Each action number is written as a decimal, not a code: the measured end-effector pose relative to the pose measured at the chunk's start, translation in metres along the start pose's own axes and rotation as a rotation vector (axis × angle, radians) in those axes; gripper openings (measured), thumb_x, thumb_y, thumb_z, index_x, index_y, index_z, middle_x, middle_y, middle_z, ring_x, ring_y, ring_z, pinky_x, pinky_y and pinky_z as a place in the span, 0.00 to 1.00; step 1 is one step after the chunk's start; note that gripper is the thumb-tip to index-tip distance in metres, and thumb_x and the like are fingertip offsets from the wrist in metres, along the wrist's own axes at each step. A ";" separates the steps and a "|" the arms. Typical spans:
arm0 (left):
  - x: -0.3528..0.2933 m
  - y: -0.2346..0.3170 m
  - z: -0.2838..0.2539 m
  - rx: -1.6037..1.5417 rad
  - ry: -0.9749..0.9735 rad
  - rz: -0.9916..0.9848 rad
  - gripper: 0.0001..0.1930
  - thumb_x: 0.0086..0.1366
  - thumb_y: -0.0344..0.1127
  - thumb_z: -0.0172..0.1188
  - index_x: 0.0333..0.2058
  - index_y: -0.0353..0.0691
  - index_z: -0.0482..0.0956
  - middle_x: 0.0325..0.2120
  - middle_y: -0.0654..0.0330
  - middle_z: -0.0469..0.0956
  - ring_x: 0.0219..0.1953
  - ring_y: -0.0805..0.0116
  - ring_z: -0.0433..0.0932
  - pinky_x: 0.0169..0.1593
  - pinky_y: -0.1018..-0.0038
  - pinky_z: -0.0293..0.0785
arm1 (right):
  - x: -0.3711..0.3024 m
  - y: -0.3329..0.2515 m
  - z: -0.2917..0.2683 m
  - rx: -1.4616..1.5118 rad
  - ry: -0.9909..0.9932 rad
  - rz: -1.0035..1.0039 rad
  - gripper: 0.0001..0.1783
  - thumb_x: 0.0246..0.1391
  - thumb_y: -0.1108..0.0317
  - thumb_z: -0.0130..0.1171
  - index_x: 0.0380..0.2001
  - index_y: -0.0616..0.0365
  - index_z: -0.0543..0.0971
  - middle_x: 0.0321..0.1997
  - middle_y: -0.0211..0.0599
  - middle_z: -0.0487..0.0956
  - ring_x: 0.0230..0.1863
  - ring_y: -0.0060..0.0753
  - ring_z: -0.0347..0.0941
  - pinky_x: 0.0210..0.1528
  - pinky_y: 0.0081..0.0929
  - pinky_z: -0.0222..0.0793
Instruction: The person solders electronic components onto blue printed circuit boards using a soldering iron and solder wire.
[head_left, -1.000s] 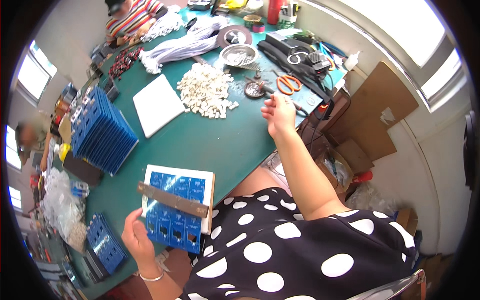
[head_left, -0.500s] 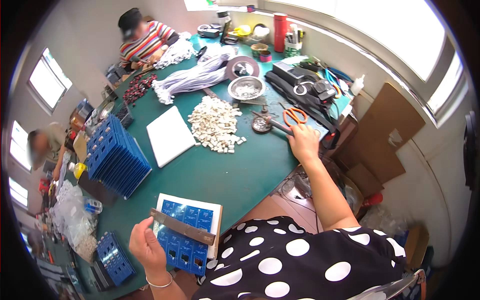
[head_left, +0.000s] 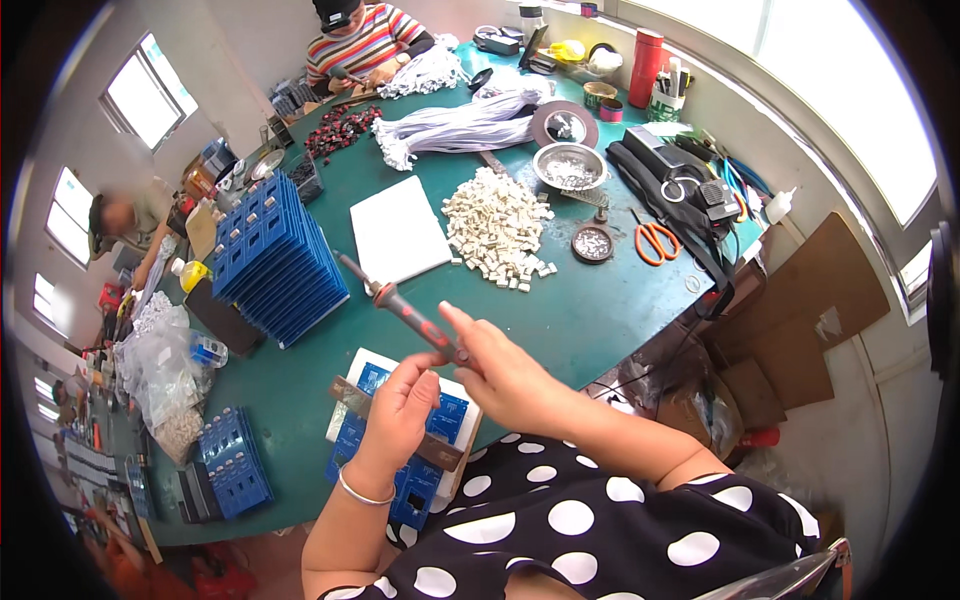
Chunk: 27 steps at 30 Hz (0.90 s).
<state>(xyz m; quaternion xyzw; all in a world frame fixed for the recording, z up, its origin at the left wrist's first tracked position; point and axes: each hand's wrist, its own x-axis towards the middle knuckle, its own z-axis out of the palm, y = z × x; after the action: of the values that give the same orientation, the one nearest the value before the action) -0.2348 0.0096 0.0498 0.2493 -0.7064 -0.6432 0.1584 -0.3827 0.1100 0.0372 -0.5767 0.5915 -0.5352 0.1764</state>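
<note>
A soldering iron (head_left: 412, 318) with a grey and red handle is raised over the near part of the table, its tip pointing up and left. Around the rear of its handle is my right hand (head_left: 515, 378). My left hand (head_left: 398, 415) is closed, fingertips pinched at that same rear end. Below the hands, a blue circuit board panel (head_left: 413, 497) lies on a white block (head_left: 372, 358). A brown metal bar (head_left: 440, 452) crosses the panel, partly hidden by my left hand and wrist.
Beyond lie a pile of small white connectors (head_left: 495, 228), a white slab (head_left: 400, 235) and a tall stack of blue boards (head_left: 280, 265). Orange scissors (head_left: 657, 243), a small round tin (head_left: 592, 243) and a metal bowl (head_left: 570, 167) are at the right. A person (head_left: 365, 45) sits across the table.
My right hand has brought the soldering iron from the table's right side to the middle. My left hand has left the bar's end and come to the iron. The view has shifted.
</note>
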 end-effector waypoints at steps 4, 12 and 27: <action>-0.003 -0.009 -0.005 -0.345 0.111 -0.103 0.13 0.68 0.38 0.50 0.47 0.38 0.68 0.33 0.69 0.72 0.29 0.84 0.67 0.29 0.86 0.63 | 0.003 -0.016 0.023 0.048 -0.018 0.007 0.40 0.47 0.80 0.54 0.64 0.60 0.52 0.39 0.46 0.66 0.36 0.42 0.66 0.40 0.32 0.66; -0.019 -0.018 -0.025 -0.407 0.160 -0.064 0.08 0.68 0.38 0.50 0.40 0.41 0.70 0.25 0.70 0.71 0.15 0.87 0.55 0.18 0.86 0.48 | 0.042 0.019 0.002 0.032 -0.230 0.152 0.20 0.55 0.63 0.57 0.50 0.56 0.73 0.35 0.40 0.77 0.37 0.31 0.74 0.40 0.29 0.69; -0.034 -0.033 -0.038 -0.491 0.172 -0.080 0.08 0.67 0.33 0.52 0.42 0.39 0.70 0.29 0.68 0.72 0.26 0.85 0.62 0.29 0.87 0.57 | 0.282 0.246 -0.096 -0.984 0.085 0.669 0.14 0.47 0.61 0.59 0.34 0.60 0.81 0.39 0.47 0.80 0.42 0.46 0.77 0.44 0.38 0.72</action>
<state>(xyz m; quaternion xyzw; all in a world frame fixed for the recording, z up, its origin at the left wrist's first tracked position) -0.1811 -0.0041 0.0255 0.2848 -0.5027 -0.7776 0.2479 -0.6599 -0.1532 -0.0181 -0.3511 0.9261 -0.1361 0.0239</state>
